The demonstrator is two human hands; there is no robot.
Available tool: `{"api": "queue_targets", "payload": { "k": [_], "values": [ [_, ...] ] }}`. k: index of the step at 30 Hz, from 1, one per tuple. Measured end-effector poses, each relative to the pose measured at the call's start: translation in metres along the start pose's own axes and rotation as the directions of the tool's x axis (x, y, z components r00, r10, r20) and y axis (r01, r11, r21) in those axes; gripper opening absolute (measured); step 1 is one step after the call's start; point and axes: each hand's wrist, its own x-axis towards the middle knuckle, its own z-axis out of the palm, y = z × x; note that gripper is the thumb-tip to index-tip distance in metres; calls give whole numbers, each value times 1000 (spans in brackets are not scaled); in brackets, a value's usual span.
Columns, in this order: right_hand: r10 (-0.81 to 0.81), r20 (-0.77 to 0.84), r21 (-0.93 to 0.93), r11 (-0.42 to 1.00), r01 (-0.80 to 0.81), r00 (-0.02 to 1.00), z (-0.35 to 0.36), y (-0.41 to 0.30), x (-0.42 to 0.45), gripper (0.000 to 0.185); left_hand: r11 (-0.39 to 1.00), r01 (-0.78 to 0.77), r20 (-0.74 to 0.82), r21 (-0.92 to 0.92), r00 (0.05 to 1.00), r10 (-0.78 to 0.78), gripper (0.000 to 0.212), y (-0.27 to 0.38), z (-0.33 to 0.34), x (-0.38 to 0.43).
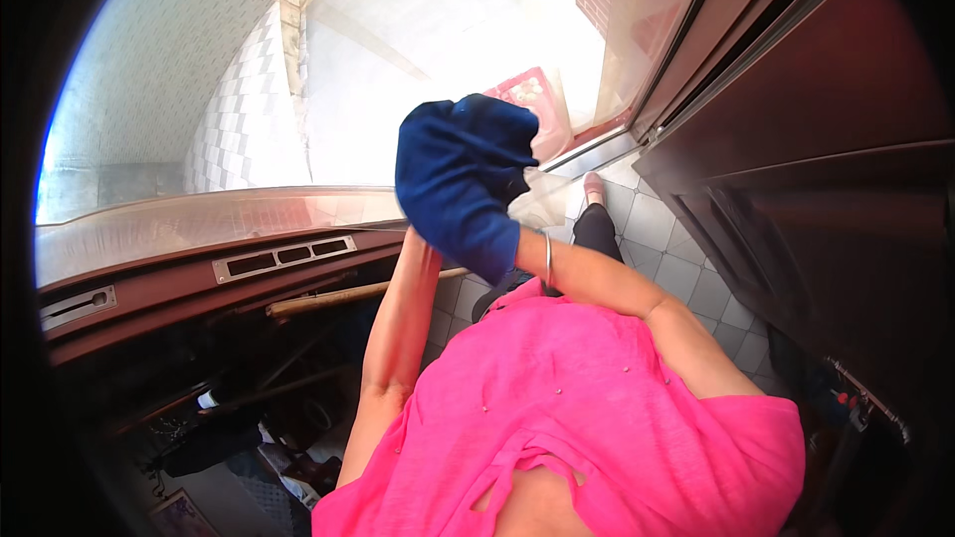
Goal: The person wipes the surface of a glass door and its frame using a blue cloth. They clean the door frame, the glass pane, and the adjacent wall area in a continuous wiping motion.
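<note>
A dark blue cloth garment (462,171) hangs bunched in front of me, raised on both arms. My left wrist (422,240) goes in under its lower left edge, and the cloth hides the hand. From the right, my right wrist (531,250), just ahead of a silver bangle (549,259), enters an opening in the same cloth. That hand is also covered, so the fingers of neither hand show. A pale, thin, see-through piece (541,200) appears beside the garment, its material unclear.
Beyond the metal door sill (589,155) sits a pink plastic basket (548,101) with pale contents. A dark red door (806,186) stands at right. At left are a door edge with a lock plate (283,259) and a wooden stick (336,302). Grey tiles (656,227) cover the floor.
</note>
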Motion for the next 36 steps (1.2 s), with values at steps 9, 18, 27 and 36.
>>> {"api": "queue_targets", "payload": {
  "k": [9,18,27,36],
  "values": [
    [165,-43,-33,985,-167,985,-32,54,-5,10,957,96,-30,-275,994,-108,74,0,26,2],
    [123,-6,-88,988,-123,992,-45,85,33,9,950,52,-95,-308,992,-85,77,-4,33,-3],
    [-37,9,-89,995,38,999,-11,6,-12,9,962,-138,-51,235,987,154,67,-4,2,-13],
    [78,-3,-119,990,-78,997,-40,57,-1,9,951,130,45,-279,992,-122,77,0,21,-7]
  ]
}}
